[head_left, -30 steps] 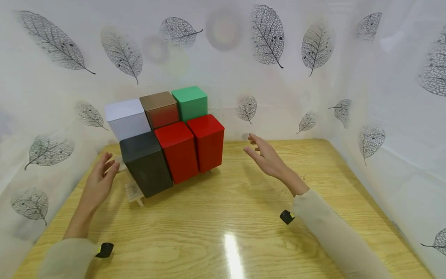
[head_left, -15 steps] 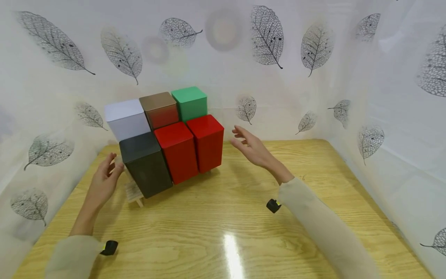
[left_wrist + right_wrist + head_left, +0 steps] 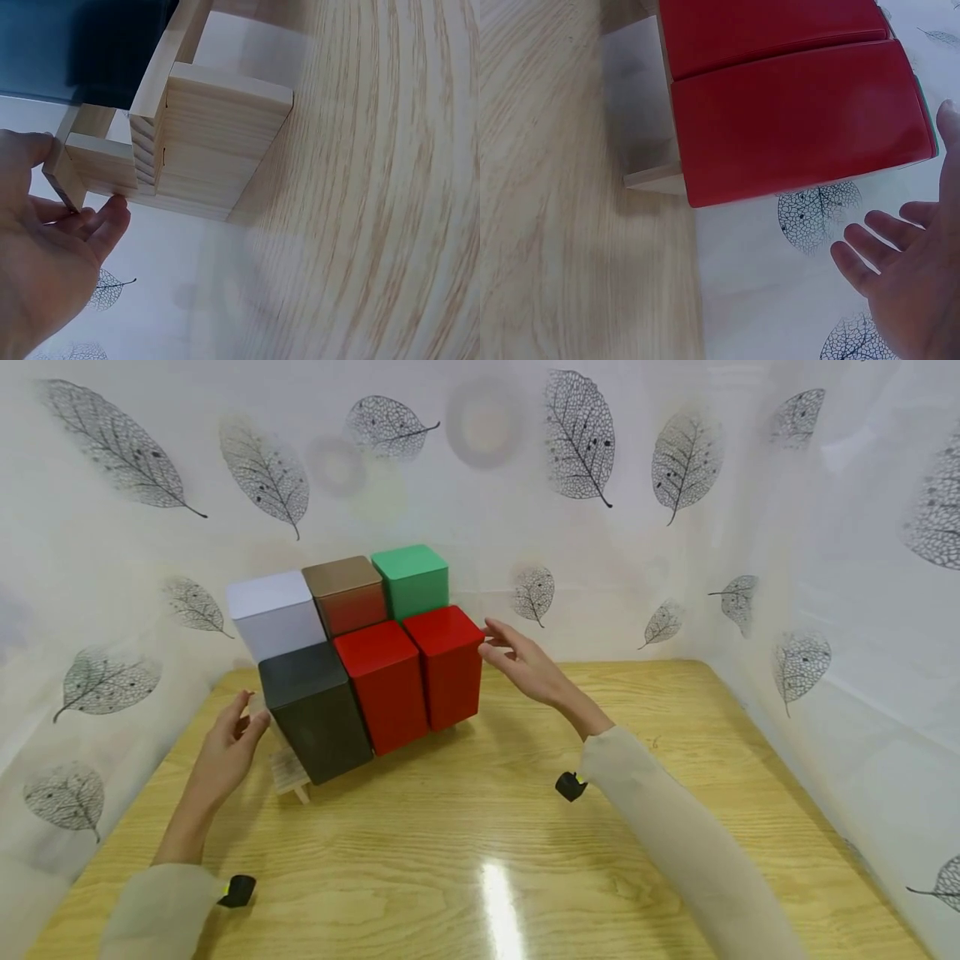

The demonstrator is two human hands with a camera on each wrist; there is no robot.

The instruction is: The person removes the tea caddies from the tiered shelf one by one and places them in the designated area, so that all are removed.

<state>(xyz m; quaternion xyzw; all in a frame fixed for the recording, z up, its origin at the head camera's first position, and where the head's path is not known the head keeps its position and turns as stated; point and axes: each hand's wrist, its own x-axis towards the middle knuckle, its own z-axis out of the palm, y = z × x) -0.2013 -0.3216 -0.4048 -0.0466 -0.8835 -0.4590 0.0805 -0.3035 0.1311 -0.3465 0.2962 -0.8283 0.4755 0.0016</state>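
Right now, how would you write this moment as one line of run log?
left hand: grips wooden stand | right hand: beside rightmost red box, contact unclear | boxes: six, two rows

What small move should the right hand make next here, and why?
Probably bring the right hand inward to the wooden rack: its fingers are open beside the right-hand red box, while the left hand grips the rack's left end.

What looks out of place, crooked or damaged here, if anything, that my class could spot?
Nothing looks spilled or damaged. The one mild oddity is the angle: the pale wooden stand, bearing six glossy coloured rectangular boxes in two rows, appears set slantwise to the back edge of the yellowish wood-grain table.
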